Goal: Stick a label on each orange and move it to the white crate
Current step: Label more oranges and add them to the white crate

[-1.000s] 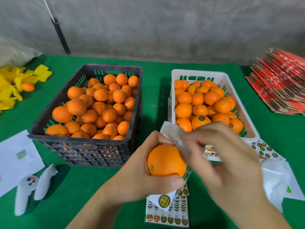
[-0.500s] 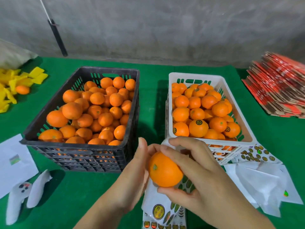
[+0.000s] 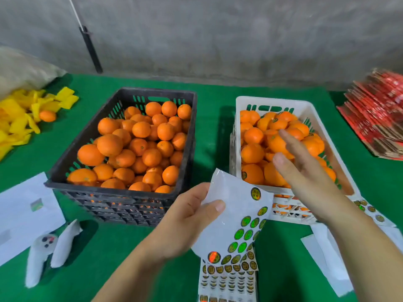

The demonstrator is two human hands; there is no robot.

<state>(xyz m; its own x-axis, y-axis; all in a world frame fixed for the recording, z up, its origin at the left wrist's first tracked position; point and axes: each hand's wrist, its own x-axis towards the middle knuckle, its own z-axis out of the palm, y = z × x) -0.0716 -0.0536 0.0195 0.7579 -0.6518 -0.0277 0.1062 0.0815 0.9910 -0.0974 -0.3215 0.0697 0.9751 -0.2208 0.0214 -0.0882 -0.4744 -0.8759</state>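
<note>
The black crate [image 3: 122, 147] of unlabelled oranges lay left of the left hand [image 3: 187, 216] (gripping the label sheet [image 3: 231, 216]); the right hand [image 3: 305, 168], fingers released, hovered over the white crate [image 3: 272, 103].

Fruit packing workshop

Bare concrete wall [image 3: 218, 29], green-covered table [image 3: 213, 99], crates [image 3: 122, 192] of oranges [image 3: 141, 129], label sheets [image 3: 229, 277], flat cartons [image 3: 375, 114] at the right edge.

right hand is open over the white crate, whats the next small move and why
Probably swing the right hand across to the black crate for an unlabelled orange. That hand is open and holds nothing above the white crate, while the left hand pinches the label sheet, which has round labels left.
</note>
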